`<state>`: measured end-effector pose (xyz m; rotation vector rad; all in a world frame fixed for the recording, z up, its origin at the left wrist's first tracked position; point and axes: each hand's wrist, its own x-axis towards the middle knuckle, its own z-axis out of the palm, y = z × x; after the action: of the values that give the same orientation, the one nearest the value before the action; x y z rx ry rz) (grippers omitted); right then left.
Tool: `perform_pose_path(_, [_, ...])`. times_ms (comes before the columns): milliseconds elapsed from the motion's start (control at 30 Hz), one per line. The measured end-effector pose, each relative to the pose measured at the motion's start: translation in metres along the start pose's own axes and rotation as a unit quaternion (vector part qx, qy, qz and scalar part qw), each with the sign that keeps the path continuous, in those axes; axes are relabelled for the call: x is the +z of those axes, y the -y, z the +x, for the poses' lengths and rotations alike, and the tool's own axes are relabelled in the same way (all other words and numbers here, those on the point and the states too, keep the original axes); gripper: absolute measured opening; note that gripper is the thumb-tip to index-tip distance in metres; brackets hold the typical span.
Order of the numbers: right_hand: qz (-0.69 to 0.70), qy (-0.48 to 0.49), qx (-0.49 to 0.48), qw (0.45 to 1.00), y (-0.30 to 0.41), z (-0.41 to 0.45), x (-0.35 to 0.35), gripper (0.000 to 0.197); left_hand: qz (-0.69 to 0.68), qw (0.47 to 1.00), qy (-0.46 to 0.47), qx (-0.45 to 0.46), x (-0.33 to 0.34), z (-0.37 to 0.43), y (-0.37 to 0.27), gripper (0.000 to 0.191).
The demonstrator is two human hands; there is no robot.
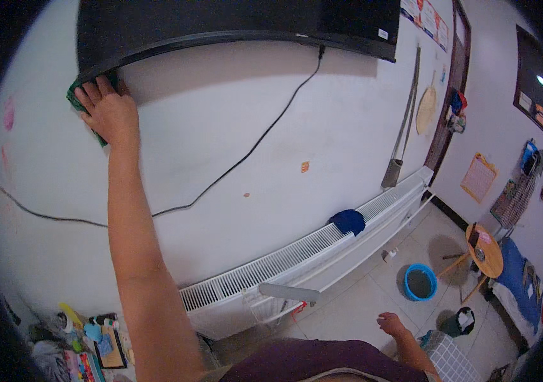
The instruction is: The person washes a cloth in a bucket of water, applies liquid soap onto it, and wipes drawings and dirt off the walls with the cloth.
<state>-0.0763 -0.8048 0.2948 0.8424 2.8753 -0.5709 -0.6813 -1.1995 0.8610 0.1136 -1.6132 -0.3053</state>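
My left hand (109, 111) reaches far up and presses a folded green cloth (74, 98) against the lower left corner of the wall-mounted black flat-screen television (233, 19). Its fingers are spread over the cloth, and the palm hides part of it. A black power cable (252, 148) drops from the television's underside and runs left across the white wall, passing behind my forearm. Low on the right, my right hand (390, 323) hangs above the tiled floor with its fingers loosely bent. I see nothing in it.
A white radiator (262, 272) runs below the television, with a dark blue cloth item (347, 222) on top. To the right are a blue basin (420, 282) of dark water, a small round wooden table (486, 253) and a waste bin (457, 322). Assorted clutter (90, 344) fills the lower left.
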Motion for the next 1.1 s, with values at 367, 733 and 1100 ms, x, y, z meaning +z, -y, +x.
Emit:
perform_pose_path(367, [0.148,0.116,-0.024,0.982,0.093,0.075,-0.037,0.035,-0.133,0.921,0.133,0.340,-0.021,-0.123,-0.010,0.051])
perform_pose_path(733, [0.324,0.151,0.029,0.934,-0.066,0.156,0.006,0.036,0.043,0.995,0.087,-0.033,0.017,-0.109,-0.008,0.041])
perform_pose_path(1100, [-0.004,0.010,-0.293,0.956,-0.103,0.155,0.044,0.026,-0.426,0.848,0.203,-0.241,-0.069,-0.160,-0.013,0.043])
